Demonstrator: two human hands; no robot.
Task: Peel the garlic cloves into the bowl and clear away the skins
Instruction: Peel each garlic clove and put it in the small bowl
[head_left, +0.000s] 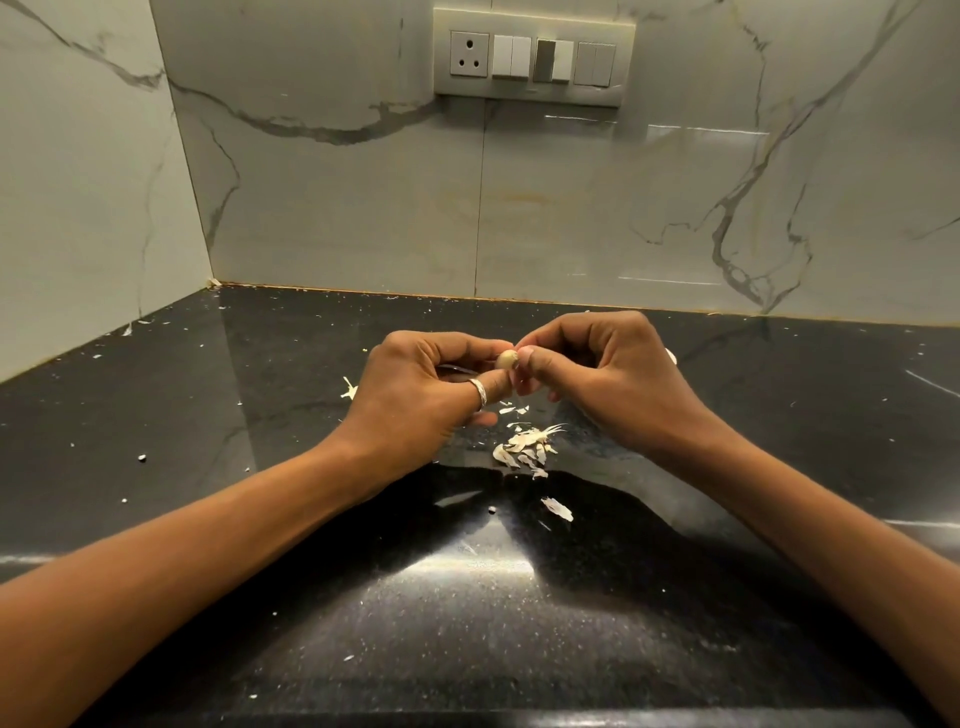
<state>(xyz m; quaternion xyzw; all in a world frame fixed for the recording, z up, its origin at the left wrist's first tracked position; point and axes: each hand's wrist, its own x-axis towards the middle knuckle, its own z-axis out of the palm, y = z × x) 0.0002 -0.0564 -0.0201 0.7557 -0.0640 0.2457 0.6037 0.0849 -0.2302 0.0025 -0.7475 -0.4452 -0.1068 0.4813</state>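
Note:
A small pale garlic clove (507, 359) is held above the black counter between both hands. My left hand (426, 395), with a ring on the thumb, pinches the clove from the left. My right hand (602, 374) pinches its right end with thumb and fingertips. Below the hands a heap of papery garlic skins (524, 447) lies on the counter, and one more skin flake (557, 508) lies closer to me. A dark rim (454, 370) shows behind my left fingers; what it belongs to I cannot tell. No bowl is plainly in view.
The black speckled counter (311, 597) is dotted with small skin bits, some at left (348, 388). Marble walls close the back and left. A switch and socket panel (532, 57) sits on the back wall.

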